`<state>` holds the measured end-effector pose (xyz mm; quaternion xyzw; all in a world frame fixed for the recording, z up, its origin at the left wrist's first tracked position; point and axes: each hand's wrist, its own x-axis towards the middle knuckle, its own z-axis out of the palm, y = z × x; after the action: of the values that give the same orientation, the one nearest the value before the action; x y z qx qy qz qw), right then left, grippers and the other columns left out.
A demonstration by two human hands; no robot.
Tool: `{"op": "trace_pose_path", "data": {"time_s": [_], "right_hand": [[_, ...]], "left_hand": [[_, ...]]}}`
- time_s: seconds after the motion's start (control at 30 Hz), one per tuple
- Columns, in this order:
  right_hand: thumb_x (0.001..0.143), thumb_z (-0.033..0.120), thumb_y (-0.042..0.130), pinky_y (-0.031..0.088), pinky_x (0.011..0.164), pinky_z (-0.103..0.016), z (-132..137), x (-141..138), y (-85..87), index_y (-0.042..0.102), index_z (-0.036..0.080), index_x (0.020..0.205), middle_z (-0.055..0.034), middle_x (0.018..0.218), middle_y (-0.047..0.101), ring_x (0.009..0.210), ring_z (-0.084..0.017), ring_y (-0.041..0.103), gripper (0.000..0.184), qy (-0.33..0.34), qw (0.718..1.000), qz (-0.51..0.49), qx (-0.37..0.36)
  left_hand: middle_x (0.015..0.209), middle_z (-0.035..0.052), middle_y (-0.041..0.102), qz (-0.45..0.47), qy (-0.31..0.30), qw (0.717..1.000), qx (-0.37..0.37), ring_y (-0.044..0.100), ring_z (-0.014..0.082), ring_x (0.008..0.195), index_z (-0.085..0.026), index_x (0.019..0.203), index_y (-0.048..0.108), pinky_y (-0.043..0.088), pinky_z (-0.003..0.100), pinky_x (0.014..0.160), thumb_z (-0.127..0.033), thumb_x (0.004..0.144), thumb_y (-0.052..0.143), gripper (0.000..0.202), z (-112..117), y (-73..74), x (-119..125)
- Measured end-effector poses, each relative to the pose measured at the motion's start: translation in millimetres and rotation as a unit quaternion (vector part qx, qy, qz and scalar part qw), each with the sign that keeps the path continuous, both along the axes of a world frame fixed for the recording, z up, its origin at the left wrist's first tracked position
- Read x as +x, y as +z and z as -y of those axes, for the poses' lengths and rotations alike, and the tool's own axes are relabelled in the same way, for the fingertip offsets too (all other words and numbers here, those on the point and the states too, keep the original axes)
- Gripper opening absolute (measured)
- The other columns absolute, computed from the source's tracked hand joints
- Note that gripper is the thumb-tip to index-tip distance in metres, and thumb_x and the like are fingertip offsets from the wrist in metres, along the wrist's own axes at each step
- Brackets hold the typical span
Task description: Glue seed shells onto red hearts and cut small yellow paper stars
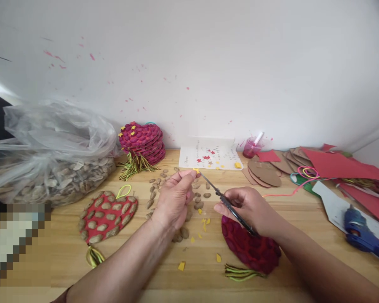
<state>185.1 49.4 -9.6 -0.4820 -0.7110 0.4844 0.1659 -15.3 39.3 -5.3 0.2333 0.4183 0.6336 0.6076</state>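
Fingers point(187, 180) of my left hand point(175, 197) pinch a tiny yellow star point(196, 171) at the frame's centre, and my right hand point(252, 206) grasps scissors point(232, 208) with their tip beside it, though whether they touch is too small to tell. If my pinch slips or the scissors stray, I could nick myself or lose the star among the yellow scraps point(207, 221) below centre.

We count one left hand point(174, 198), one right hand point(255, 208), one pair of scissors point(231, 206), one pinched yellow piece point(196, 171), one shell-filled bag point(63, 139), one blue glue gun point(363, 237), one red heart point(109, 216), one purple tasselled piece point(255, 254), and about eight yellow scraps point(181, 266).
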Motion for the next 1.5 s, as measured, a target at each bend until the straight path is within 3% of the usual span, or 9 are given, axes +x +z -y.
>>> {"op": "trace_pose_path", "data": {"time_s": [0.33,1.03,1.3,1.5], "right_hand": [[0.079,0.053,0.068,0.021,0.05,-0.025,0,-4,5.9,0.04,0.02,0.061,0.0057,0.061,0.028,0.057,-0.011,0.026,0.046,-0.009,0.999,0.033,0.014],[0.079,0.044,0.069,0.021,0.049,-0.024,2,-8,11.7,0.04,0.02,0.06,0.0047,0.061,0.03,0.056,-0.01,0.028,0.043,-0.024,0.998,0.049,0.017],[0.08,0.041,0.069,0.02,0.05,-0.025,1,-7,4.2,0.038,0.02,0.059,0.0058,0.059,0.028,0.056,-0.01,0.026,0.042,-0.03,1.0,0.006,0.006],[0.08,0.038,0.068,0.021,0.052,-0.026,1,-7,0.0,0.039,0.02,0.061,0.006,0.061,0.027,0.058,-0.01,0.025,0.039,-0.02,1.0,0.006,0.017]], "left_hand": [[0.068,-0.0026,0.062,0.018,0.004,1.0,-0.004,0.03,-0.0011,0.039,-0.012,0.077,0.065,0.018,0.017,0.039,-0.028,0.067,0.082,0.026,0,-0.5,2],[0.077,0.0021,0.067,0.017,0.007,1.0,-0.006,0.031,-0.0022,0.039,-0.01,0.081,0.064,0.02,0.015,0.038,-0.026,0.071,0.08,0.024,1,-3.5,2],[0.086,0.0033,0.069,0.021,0.008,1.0,-0.005,0.031,-0.0025,0.039,-0.011,0.081,0.065,0.02,0.015,0.038,-0.027,0.072,0.08,0.024,0,-2.7,3],[0.079,0.0003,0.066,0.023,0.004,1.0,-0.008,0.029,-0.0024,0.038,-0.01,0.08,0.064,0.019,0.016,0.038,-0.027,0.072,0.079,0.023,1,-3.5,3]]}}
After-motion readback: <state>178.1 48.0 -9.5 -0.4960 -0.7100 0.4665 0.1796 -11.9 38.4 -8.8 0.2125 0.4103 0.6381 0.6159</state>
